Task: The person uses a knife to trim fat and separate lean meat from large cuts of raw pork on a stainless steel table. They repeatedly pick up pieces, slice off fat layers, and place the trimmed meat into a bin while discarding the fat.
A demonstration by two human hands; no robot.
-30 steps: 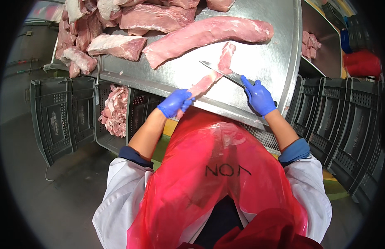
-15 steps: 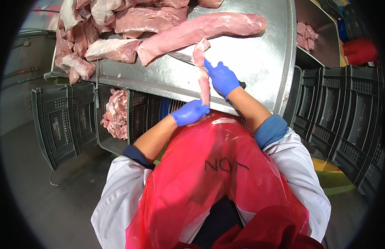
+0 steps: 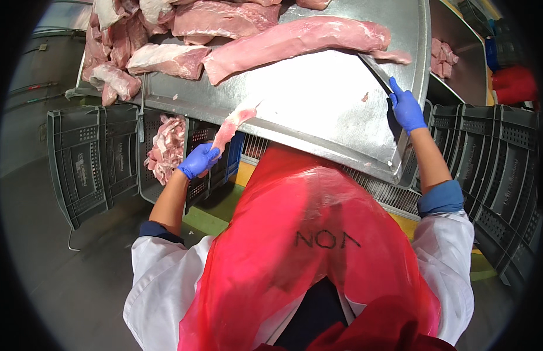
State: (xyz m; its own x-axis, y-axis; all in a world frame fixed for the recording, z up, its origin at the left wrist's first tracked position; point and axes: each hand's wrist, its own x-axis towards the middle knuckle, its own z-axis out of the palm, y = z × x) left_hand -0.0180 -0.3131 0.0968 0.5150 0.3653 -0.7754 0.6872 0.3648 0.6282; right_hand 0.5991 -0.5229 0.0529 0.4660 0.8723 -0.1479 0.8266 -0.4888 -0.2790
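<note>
My left hand (image 3: 200, 160), in a blue glove, is closed around one end of a thin strip of meat trimming (image 3: 229, 127). The strip's far end is over the near edge of the metal table (image 3: 318, 99), beside the crate of trimmings. At the right of the table, my right hand (image 3: 407, 110), also gloved, grips a knife (image 3: 377, 70) with its blade pointing away and to the left. A small narrow meat piece (image 3: 393, 57) lies by the blade tip. Beyond it a long pink pork loin (image 3: 298, 44) stretches across the table.
Several meat cuts (image 3: 222, 20) are heaped at the far left. Below them a dark crate holds pale trimmings (image 3: 166, 149). At the far right a metal bin (image 3: 467, 76) contains meat pieces (image 3: 442, 58). Stacked dark crates (image 3: 476, 158) stand at the right, others (image 3: 78, 167) at the left.
My left hand has carried the strip left toward the crate of trimmings. My right hand has swung right with the knife, and a small meat piece now lies by the loin's right end.
</note>
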